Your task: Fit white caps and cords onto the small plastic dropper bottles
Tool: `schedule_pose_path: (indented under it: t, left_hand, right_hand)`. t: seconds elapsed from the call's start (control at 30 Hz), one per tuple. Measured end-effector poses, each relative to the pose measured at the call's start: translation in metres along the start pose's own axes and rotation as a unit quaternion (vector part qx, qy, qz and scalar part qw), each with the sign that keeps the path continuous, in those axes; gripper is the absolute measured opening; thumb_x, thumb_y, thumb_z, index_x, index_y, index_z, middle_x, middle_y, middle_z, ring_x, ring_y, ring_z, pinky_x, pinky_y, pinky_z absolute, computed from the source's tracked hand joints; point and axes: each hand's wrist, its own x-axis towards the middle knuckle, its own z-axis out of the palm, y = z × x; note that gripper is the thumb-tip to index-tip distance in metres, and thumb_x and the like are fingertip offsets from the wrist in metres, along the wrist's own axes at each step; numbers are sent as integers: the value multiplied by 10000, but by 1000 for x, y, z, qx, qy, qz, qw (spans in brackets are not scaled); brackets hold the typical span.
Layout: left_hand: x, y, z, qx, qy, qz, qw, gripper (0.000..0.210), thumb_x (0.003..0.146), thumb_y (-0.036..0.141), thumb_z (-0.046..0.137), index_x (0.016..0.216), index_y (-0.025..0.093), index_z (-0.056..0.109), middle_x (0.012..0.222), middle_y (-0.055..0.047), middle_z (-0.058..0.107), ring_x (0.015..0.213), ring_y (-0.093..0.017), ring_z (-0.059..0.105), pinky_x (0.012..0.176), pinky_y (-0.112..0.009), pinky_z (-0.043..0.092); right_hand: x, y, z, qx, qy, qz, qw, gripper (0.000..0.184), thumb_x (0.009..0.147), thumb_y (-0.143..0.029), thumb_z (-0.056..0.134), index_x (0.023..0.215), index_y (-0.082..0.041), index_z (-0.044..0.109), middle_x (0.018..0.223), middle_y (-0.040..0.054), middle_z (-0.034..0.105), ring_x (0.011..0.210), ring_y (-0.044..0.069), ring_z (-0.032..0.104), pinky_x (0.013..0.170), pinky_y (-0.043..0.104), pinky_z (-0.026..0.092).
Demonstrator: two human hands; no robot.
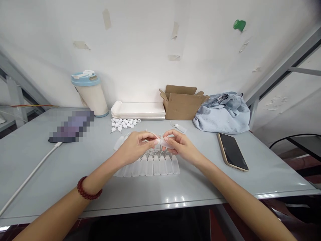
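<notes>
My left hand (134, 147) pinches a small white cap (157, 141) between thumb and fingertips. Facing it, my right hand (184, 147) is closed around a small translucent plastic bottle (165, 143), whose neck end meets the cap. Whether the cap is seated on the bottle is hard to see. Just below my hands lies a row of similar bottles (156, 166) with white tops and thin looped cords. More of them are partly hidden behind my hands. One separate bottle (180, 128) rests beyond my right hand.
Behind my left hand are loose white caps (125, 123). Along the wall stand a tumbler (91, 95), a stack of white trays (137, 111), an open cardboard box (182, 105) and a light blue cloth (223, 115). A phone (233, 151) lies right; a cabled device (72, 127) lies left.
</notes>
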Motion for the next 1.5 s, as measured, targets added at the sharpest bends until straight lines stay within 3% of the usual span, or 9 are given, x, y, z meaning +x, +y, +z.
schedule_pose_path:
  t: [0.17,0.3,0.47,0.73,0.83,1.07,1.2,1.33,1.5]
  left_hand:
    - [0,-4,4,16,31,60,998,206,830,337,576,907,211,719,1011,-65,673,955,-215,608,790,-299,518]
    - [0,-3,3,-46,17,-9,999,236,816,395,613,908,201,713,988,-49,691,875,-196,639,755,-290,524]
    - [0,2,2,-75,-35,-80,993,348,835,464,572,699,159,668,694,-29,671,611,-154,637,626,-278,525]
    - [-3,8,4,20,-9,15,1000,207,834,343,558,888,197,695,815,-23,668,635,-142,595,558,-230,486]
    - [-3,7,5,17,-13,11,1000,205,841,343,541,881,193,675,775,-15,657,626,-143,596,566,-235,484]
    - [-3,5,4,33,-52,-20,998,434,886,476,448,575,178,509,553,4,561,516,-128,556,528,-236,451]
    - [-4,5,3,36,-68,-30,997,412,877,461,478,582,177,525,537,13,547,510,-122,532,510,-225,422]
    - [-5,2,4,76,-39,25,996,237,850,373,546,781,183,671,741,-18,660,574,-124,546,533,-227,420]
    - [-4,4,6,98,27,71,992,198,816,343,590,786,190,712,814,-35,688,613,-133,547,552,-231,427]
  right_hand:
    - [1,1,0,-4,9,8,1000,300,839,-475,572,892,-197,473,632,-22,616,414,42,273,429,204,184]
    - [0,0,-1,5,7,-1,1000,271,855,-449,565,901,-197,478,643,-18,626,426,41,279,433,201,195]
    - [-1,-2,1,7,3,-8,1000,297,833,-472,582,891,-201,477,636,-26,618,418,42,299,425,197,206]
    - [1,1,-2,21,-11,-3,1000,290,839,-468,581,892,-200,482,643,-20,621,415,40,284,424,198,192]
    - [1,1,-2,20,-10,-5,1000,276,850,-462,571,895,-204,483,636,-22,621,408,38,272,420,196,185]
    - [-3,-4,1,-17,-10,1,1000,274,851,-463,572,903,-211,477,606,-26,627,425,58,369,428,191,228]
    - [-4,-4,0,-28,-22,14,999,273,861,-461,564,922,-212,471,603,-27,627,419,56,362,432,193,235]
    - [-1,-1,-2,-8,-36,16,999,293,852,-475,570,907,-207,468,600,-23,625,409,54,325,418,196,204]
    - [0,-1,-4,13,-32,22,999,316,833,-489,589,900,-202,475,599,-21,623,398,48,301,411,194,180]
